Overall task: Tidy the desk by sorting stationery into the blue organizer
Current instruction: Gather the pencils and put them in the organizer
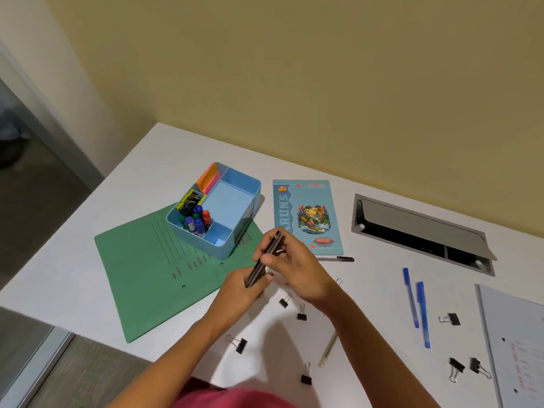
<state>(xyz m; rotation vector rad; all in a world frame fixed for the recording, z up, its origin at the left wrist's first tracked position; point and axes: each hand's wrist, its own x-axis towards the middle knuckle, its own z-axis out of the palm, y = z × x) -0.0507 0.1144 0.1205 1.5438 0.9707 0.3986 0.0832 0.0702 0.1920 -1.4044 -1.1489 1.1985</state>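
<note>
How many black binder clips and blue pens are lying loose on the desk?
Black binder clips: 7
Blue pens: 2
Total: 9

The left hand (245, 287), right hand (297, 262) and forearms (368, 334) are bare; a pinkish-red garment (235, 397) covers the chest.

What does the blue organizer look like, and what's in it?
The blue organizer is a light blue, plastic-looking box with rounded corners and several compartments. It stands on a green folder on the white desk. One compartment holds upright markers, a back one orange and pink sticky notes, a small one something yellow and black I cannot identify. The biggest and the front one look empty.
</note>
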